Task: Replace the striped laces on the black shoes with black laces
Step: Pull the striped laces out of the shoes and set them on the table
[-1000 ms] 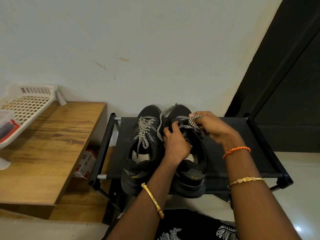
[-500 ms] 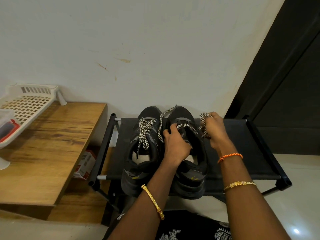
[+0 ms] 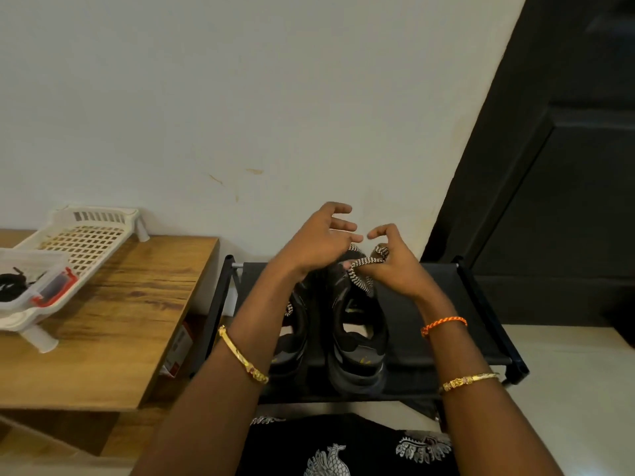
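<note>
The right hand (image 3: pixel 395 266) pinched the striped lace (image 3: pixel 364 266) above the right black shoe (image 3: pixel 357 338) on the rack (image 3: pixel 446 304), apparently to draw it free, while the left hand (image 3: pixel 316 245) hovered, fingers (image 3: pixel 343 224) spread wide

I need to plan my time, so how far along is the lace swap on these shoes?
Early still. Nothing looks finished: no black lace is on either shoe. In hand: the right hand grips the striped lace over the right shoe, the left hand spread beside it. Left: the left shoe shows striped lace too, and what looks like black laces sits in the tub.
</note>
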{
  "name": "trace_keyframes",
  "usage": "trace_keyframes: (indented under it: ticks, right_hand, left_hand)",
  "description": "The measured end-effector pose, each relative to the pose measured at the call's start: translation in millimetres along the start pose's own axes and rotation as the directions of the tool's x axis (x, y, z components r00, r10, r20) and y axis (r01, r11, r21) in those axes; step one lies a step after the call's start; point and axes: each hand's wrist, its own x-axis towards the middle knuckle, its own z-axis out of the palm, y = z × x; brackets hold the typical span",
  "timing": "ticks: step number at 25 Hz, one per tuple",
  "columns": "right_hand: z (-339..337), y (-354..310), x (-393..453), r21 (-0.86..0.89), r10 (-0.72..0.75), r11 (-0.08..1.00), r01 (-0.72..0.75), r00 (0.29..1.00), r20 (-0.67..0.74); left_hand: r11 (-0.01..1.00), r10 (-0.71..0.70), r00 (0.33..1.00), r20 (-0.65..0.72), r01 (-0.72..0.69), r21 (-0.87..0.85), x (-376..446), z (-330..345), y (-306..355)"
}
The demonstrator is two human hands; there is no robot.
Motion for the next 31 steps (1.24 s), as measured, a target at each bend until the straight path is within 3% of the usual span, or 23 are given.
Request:
trace_keyframes:
  ticks: [2, 4, 6, 8, 10, 12, 14, 17, 19, 20, 23, 26, 31]
  right_hand:
    - [-5.1, -28.9, -4.0, -0.108, -0.034, 0.993, 0.043, 0.996, 0.086]
    - [-5.5, -56.4, -11.2, 0.059, -0.051, 0.997, 0.046, 0.994, 0.098]
    - [-6.8, -80.6, -19.6, 0.250, -0.007, 0.968, 0.011, 1.000, -0.019]
    - [-12.4, -93.6, -25.6, 0.399, 0.075, 0.917, -0.029, 0.992, -0.099]
    - [-15.8, -104.7, -33.7, 0.510, 0.097, 0.860, -0.025, 0.989, -0.115]
    - [-13.8, -113.4, -40.5, 0.594, 0.082, 0.804, -0.001, 0.991, -0.110]
    - [-8.2, -114.9, -43.6, 0.543, 0.077, 0.839, 0.024, 0.984, -0.161]
    - [-5.7, -105.4, -46.7, 0.115, -0.001, 0.993, 0.038, 0.953, -0.304]
    - [-2.2, -96.1, -50.7, -0.124, -0.078, 0.991, 0.052, 0.974, -0.214]
    - [3.3, -93.5, -52.5, -0.142, -0.062, 0.989, 0.043, 0.989, -0.133]
    - [38.5, -97.3, -54.1, 0.031, 0.121, 0.991, -0.127, 0.984, 0.131]
    - [78.9, -109.9, -41.9, 0.103, 0.152, 0.975, -0.197, 0.928, 0.340]
    - [159.4, -139.8, 9.3, 0.123, 0.121, 0.974, -0.189, 0.899, 0.421]
  left_hand:
    - [1.000, 0.018, 1.000, 0.020, -0.017, -0.016, -7.2, -5.7, 32.6]
    - [0.990, 0.071, 0.996, 0.045, -0.065, -0.128, -18.1, -10.0, 65.3]
    - [0.974, 0.132, 0.991, -0.016, -0.133, -0.184, -30.4, -17.2, 88.2]
    - [0.986, 0.150, 0.983, -0.105, -0.156, -0.050, -41.3, -25.8, 93.4]
    - [0.995, 0.055, 0.998, -0.020, -0.053, 0.085, -56.1, -26.2, 85.0]
    - [0.994, -0.095, 0.980, 0.178, 0.102, -0.034, -74.8, -16.1, 69.7]
    - [0.964, -0.186, 0.953, 0.240, 0.224, -0.140, -87.8, -8.1, 55.4]
    - [0.933, -0.287, 0.954, 0.087, 0.299, -0.203, -97.6, -17.8, 39.3]
    - [0.920, -0.317, 0.947, -0.057, 0.293, -0.261, -102.3, -32.7, 30.2]
    - [0.920, -0.317, 0.940, -0.126, 0.272, -0.283, -104.8, -39.2, 27.3]
    - [0.943, -0.272, 0.929, -0.252, 0.204, -0.263, -112.3, -51.3, 20.5]
    - [0.921, -0.324, 0.890, -0.319, 0.219, -0.322, -117.0, -70.0, 7.4]
    - [0.778, -0.535, 0.746, -0.397, 0.251, -0.576, -129.9, -148.5, -46.7]
